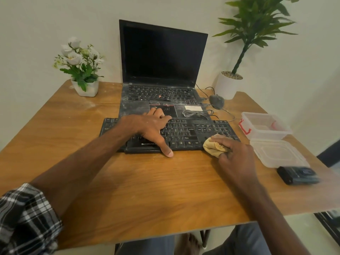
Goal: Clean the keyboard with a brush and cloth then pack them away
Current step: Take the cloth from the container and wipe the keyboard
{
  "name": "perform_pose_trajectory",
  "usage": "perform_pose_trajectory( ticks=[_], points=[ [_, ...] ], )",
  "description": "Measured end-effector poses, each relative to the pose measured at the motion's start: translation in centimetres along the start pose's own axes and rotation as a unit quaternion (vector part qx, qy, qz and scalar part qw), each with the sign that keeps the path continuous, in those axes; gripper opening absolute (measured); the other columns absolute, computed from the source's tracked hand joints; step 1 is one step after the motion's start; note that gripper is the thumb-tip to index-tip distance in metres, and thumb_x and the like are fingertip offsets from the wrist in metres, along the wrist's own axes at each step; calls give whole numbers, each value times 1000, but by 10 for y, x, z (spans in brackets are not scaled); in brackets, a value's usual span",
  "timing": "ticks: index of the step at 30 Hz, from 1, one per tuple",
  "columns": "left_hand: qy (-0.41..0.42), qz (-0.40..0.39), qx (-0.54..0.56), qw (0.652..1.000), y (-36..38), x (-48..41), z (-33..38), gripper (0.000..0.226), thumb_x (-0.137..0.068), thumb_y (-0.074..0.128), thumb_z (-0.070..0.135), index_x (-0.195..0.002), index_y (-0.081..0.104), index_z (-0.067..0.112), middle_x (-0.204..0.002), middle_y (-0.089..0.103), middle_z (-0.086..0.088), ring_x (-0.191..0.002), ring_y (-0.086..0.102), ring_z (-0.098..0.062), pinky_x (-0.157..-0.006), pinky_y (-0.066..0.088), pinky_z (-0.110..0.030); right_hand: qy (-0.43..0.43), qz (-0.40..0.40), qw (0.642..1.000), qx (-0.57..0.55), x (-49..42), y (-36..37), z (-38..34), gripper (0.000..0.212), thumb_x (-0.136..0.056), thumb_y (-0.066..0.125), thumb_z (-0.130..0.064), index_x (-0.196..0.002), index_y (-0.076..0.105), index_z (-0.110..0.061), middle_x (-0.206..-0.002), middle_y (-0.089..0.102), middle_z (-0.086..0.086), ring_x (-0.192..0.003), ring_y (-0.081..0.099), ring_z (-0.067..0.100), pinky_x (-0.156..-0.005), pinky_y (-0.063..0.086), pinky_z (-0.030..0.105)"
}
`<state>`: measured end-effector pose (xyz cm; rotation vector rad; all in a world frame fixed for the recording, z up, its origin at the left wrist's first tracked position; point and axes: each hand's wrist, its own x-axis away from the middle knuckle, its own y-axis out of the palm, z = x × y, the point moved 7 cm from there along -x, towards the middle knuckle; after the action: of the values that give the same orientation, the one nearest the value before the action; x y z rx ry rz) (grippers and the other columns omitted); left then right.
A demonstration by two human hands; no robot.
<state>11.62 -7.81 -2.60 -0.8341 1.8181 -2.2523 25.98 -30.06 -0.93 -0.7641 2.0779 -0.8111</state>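
Centrally on the wooden bench (128, 181), the black keyboard (184, 133) is laid flat, just in front of an open, dusty laptop (161, 70). The left hand (147, 129) is spread open and pressed palm-down across the keyboard's middle keys, nothing being gripped; its thumb reaches over the front edge onto the bench. A bunched yellow cloth (214, 147) is clutched by the right hand (233, 150), with fingers curled closed around it, and is pressed against the keyboard's front right corner. To the right, a clear plastic box (265, 126) with red clasps is set beside its lid (277, 153), and a dark device (298, 174) is seen just in front of the lid. A brush cannot be made out.
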Motion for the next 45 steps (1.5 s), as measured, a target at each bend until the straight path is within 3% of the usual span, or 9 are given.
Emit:
perform_pose_trajectory(
  ticks=[3,10,15,18,24,29,39,43,45],
  points=[
    [9,12,-5,1000,0,2,0,145,-60,71,90,-166,-2,24,-145,18,7,-136,20,-17,-120,27,-42,-1,-3,1000,7,0,5,1,62,-72,59,11,-123,73,-21,-125,72,-5,-114,55,-4,-97,38,6],
    [45,48,-7,998,0,-14,18,149,-54,54,105,-166,3,22,-163,9,6,-150,13,-23,-124,23,-47,-31,-32,999,30,3,18,2,69,-76,55,10,-136,62,-21,-143,59,-2,-140,44,10,-119,33,29],
    [71,43,-39,996,-21,-50,72,139,-59,71,91,-164,19,16,-157,24,-1,-144,26,-23,-120,34,-45,-34,-38,998,23,2,18,3,64,-80,54,5,-139,60,-21,-144,58,-3,-141,42,10,-115,27,21],
    [48,21,-65,996,-24,-65,79,141,-52,75,92,-160,28,16,-143,32,-3,-133,32,-22,-114,41,-50,-35,-34,999,8,-2,13,2,61,-80,57,2,-136,64,-22,-139,63,-3,-132,51,11,-112,41,27],
    [24,10,-84,996,-18,-68,76,142,-59,74,89,-167,11,21,-159,21,-4,-146,22,-29,-120,34,-54,-40,-95,994,-25,-13,2,13,60,-71,52,-4,-125,73,-21,-126,72,-6,-119,62,8,-101,53,29],
    [7,-3,-69,998,-19,-71,73,146,-51,76,91,-166,14,27,-161,19,-5,-151,19,-34,-119,33,-61,-55,-113,992,5,-43,-16,17,17,-72,62,-7,-80,76,-14,-71,71,-2,-65,62,15,-58,53,40],
    [-6,-12,-81,997,-25,-73,78,142,-51,79,89,-165,23,25,-154,28,-8,-142,33,-32,-113,40,-58,-115,-130,985,-7,-45,-7,28,37,-76,73,8,-108,80,-9,-117,75,3,-111,69,13,-96,56,31],
    [-8,-18,-83,996,-26,-75,79,143,-50,80,89,-165,23,24,-154,29,-8,-140,36,-33,-112,42,-58,-132,-120,983,-37,-38,-22,27,36,-76,73,9,-109,78,-4,-116,75,7,-109,66,11,-92,51,17],
    [-11,-17,-84,996,-27,-76,78,145,-48,79,90,-164,23,24,-155,30,-9,-140,37,-34,-111,42,-58,-130,-113,984,-32,-36,-22,28,38,-76,71,10,-110,77,-5,-116,75,8,-109,68,15,-94,56,25]
  ],
)
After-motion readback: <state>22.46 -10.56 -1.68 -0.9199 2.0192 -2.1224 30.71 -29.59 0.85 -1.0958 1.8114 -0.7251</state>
